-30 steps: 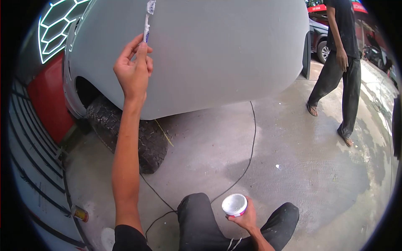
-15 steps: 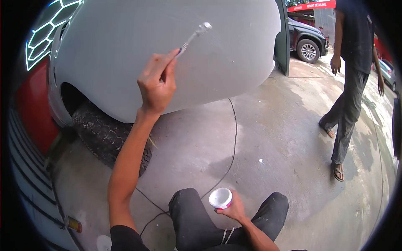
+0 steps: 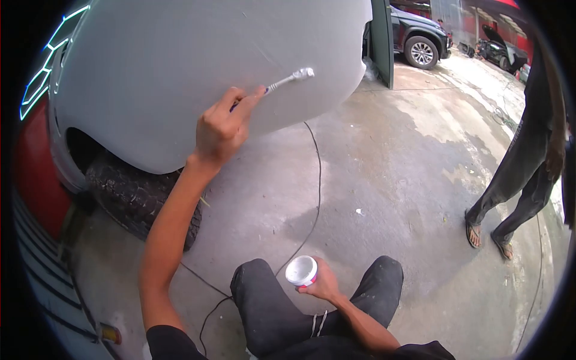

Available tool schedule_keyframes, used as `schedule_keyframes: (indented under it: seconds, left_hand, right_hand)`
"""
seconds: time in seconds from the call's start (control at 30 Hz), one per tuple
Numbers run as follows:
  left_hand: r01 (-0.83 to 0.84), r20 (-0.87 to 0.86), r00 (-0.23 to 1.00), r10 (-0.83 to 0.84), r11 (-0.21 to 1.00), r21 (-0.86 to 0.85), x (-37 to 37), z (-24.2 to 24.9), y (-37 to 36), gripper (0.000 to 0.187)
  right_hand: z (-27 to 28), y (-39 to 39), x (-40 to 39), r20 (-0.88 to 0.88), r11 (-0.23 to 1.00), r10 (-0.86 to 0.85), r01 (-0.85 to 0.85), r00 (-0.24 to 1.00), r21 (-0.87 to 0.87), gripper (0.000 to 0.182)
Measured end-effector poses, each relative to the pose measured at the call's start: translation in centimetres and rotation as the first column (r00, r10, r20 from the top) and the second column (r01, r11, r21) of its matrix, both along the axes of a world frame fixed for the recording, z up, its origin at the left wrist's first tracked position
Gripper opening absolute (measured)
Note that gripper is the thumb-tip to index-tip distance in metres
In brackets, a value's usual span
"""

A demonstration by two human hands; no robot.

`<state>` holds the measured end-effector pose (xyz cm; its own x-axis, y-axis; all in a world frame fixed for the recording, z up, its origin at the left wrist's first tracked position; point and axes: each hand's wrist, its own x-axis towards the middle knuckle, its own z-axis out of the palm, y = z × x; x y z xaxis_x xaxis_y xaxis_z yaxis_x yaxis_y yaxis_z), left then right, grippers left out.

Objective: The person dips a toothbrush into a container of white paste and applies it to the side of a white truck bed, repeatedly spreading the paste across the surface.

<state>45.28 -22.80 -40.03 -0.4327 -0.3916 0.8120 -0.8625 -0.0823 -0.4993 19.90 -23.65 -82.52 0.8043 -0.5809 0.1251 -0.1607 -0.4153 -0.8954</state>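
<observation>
My left hand [image 3: 221, 127] is closed around the handle of a toothbrush [image 3: 281, 83], held out in front of the grey car body panel [image 3: 180, 72]. White paste coats the bristle end, which overlaps the lower right part of the panel in this view. Low between my knees, my right hand [image 3: 324, 281] grips a small white tub [image 3: 302, 271] with a pink label. The tub is without a lid, and its inside looks whitish.
Below the panel is a muddy tyre [image 3: 129, 191]. A black cable [image 3: 318, 174] runs over the concrete floor [image 3: 396, 180]. At the right stands a person in dark trousers [image 3: 522, 162] and sandals. Behind are a dark car [image 3: 417, 36] and a green panel edge [image 3: 381, 48].
My left hand has carried the toothbrush down and right across the panel, closer to its right edge. My right hand still holds the tub. The person at right has stepped, and the view has shifted.
</observation>
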Motion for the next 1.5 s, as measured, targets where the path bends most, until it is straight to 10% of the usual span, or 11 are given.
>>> schedule_keyframes:
  seconds: [0.43, 0.63, 0.83, 1.03, 1.2, 1.37, 1.5]
  left_hand:
    - [0.028, 0.009, 1.0, -0.028, 0.999, 0.034, -2.9, -1.1, -0.4, 0.036]
    - [0.077, -0.138, 0.984, -0.114, 0.966, -0.248, -4.0, 3.8, -0.5, 0.038]
    - [0.022, 0.032, 0.999, -0.026, 0.992, 0.12, -3.2, -2.2, -3.1, 0.033]
    - [0.126, -0.163, 0.98, -0.118, 0.991, 0.043, -4.3, 2.7, -1.9, 0.027]
    - [0.135, -0.458, 0.818, -0.348, 0.89, -0.435, -0.4, 6.4, 0.3, 0.022]
    - [0.17, -0.126, 0.978, -0.169, 0.985, 0.0, -3.7, 0.6, -1.0, 0.021]
    - [0.09, -0.304, 0.935, -0.183, 0.951, -0.297, 0.4, 4.6, 0.0, 0.021]
  right_hand:
    - [-0.9, 0.0, 0.3, 0.027, 1.0, 0.018, -0.018, 0.999, -0.008, 0.107]
    - [-1.0, -0.1, 0.4, 0.041, 1.0, 0.015, -0.014, 0.999, -0.011, 0.108]
    - [-1.1, -0.3, 0.4, 0.03, 0.999, 0.024, -0.024, 0.999, -0.022, 0.109]
    - [-1.2, -0.5, 0.5, 0.039, 1.0, 0.02, -0.02, 0.999, -0.001, 0.108]
    - [-1.8, -0.2, 0.7, 0.095, 1.0, 0.0, -0.002, 0.995, 0.027, 0.107]
    - [-1.9, -0.7, 0.9, 0.08, 1.0, 0.018, -0.019, 0.997, 0.004, 0.108]
    - [-1.9, -0.6, 0.9, 0.048, 1.0, 0.004, -0.005, 0.999, 0.024, 0.108]
